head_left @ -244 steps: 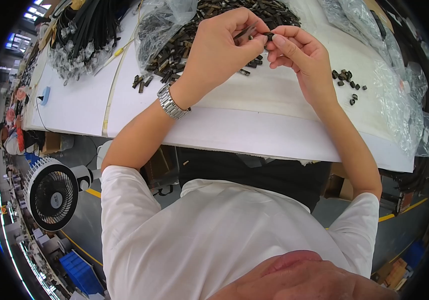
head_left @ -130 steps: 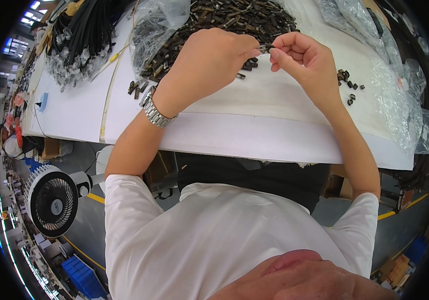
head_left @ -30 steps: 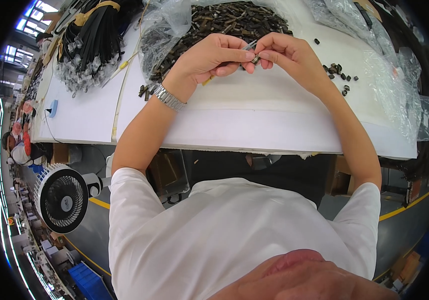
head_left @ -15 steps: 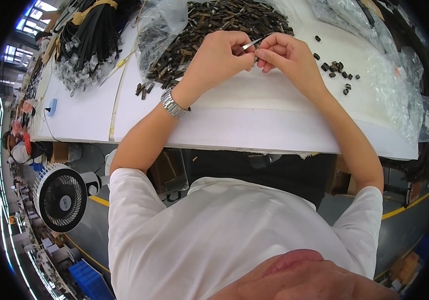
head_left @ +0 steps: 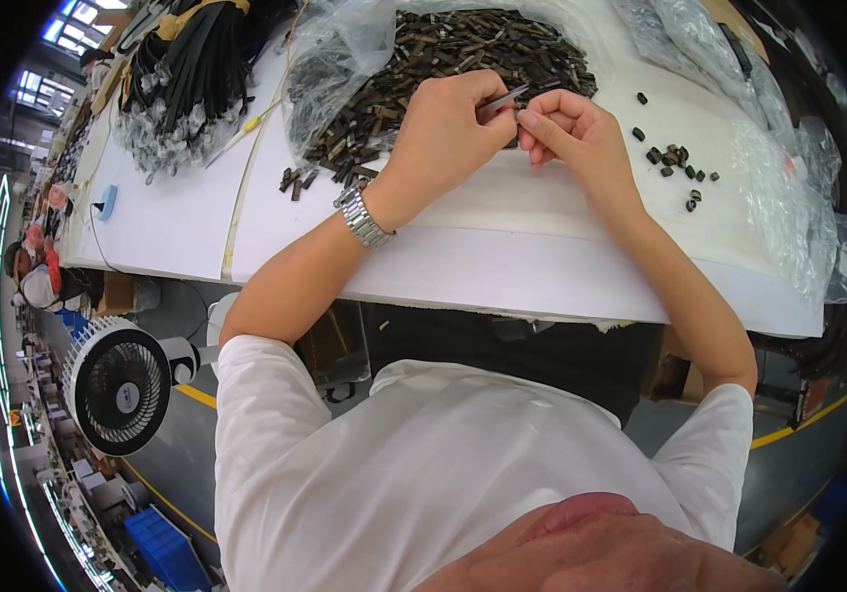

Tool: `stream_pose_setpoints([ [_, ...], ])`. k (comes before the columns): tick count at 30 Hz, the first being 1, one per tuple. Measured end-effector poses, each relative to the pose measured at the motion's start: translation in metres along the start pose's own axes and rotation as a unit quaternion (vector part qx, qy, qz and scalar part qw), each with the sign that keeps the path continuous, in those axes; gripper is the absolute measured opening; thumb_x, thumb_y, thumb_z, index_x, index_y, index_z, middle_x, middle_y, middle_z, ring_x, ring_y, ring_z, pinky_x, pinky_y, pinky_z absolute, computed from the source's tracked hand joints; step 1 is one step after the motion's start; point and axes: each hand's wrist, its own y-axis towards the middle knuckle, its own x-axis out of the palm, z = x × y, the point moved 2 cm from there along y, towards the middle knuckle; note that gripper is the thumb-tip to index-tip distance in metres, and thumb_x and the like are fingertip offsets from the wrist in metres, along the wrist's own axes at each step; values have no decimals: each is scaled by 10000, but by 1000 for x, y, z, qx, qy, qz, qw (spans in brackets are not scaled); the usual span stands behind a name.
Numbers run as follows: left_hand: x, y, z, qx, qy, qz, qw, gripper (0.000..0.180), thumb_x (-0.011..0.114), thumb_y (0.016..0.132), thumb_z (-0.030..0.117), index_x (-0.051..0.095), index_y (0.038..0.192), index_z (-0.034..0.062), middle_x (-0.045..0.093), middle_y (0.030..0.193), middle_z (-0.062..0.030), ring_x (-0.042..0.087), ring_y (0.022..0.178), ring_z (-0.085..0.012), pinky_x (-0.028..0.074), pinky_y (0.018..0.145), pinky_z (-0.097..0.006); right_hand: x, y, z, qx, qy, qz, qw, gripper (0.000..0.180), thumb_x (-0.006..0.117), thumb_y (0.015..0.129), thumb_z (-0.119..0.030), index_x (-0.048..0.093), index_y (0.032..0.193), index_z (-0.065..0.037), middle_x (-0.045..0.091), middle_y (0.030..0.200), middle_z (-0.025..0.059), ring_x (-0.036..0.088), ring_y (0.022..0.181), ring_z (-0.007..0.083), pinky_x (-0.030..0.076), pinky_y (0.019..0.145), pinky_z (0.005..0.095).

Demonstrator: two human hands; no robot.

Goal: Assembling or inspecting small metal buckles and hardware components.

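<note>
My left hand (head_left: 451,133) is closed around a slim, pointed silver metal tool (head_left: 505,99), whose tip sticks out past the fingers toward the right; its grip end is hidden in the palm. Thumb and fingers of my right hand (head_left: 581,138) pinch together close to the left fingertips. Whatever they hold is too small to make out. Both hands are raised over the near edge of a large heap of small dark brown and black pieces (head_left: 502,49). Right of my right hand, several short black pieces (head_left: 675,158) lie scattered on the white table covering (head_left: 542,212).
Clear plastic bags lie left of the heap (head_left: 339,69) and along the table's right side (head_left: 788,207). A bundle of black straps with clear ends (head_left: 191,69) sits at the far left, near a yellow-handled tool (head_left: 250,125). A fan (head_left: 122,390) stands below the table's left end.
The table scene sits slightly lower and farther right in the picture as the view shifts. My hands stay together, with the right fingers a little more curled and the metal tool at a slightly different angle.
</note>
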Motion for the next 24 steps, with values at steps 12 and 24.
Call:
stream_pose_setpoints([
  [12,2,-3,7,61,-28,44,997,89,717,865,59,649,897,11,630,686,-74,563,574,-137,476,571,-281,-6,0,3,67,117,-27,991,207,731,1014,-261,713,1126,-87,721,1021,-9,688,927,85,576,790,251],
  [24,6,-9,9,162,153,48,974,70,715,853,81,649,876,92,670,681,-80,665,590,-263,514,545,-378,-5,0,0,137,224,-52,963,283,697,1024,-239,698,1166,6,729,1125,84,702,1050,177,597,1001,355],
])
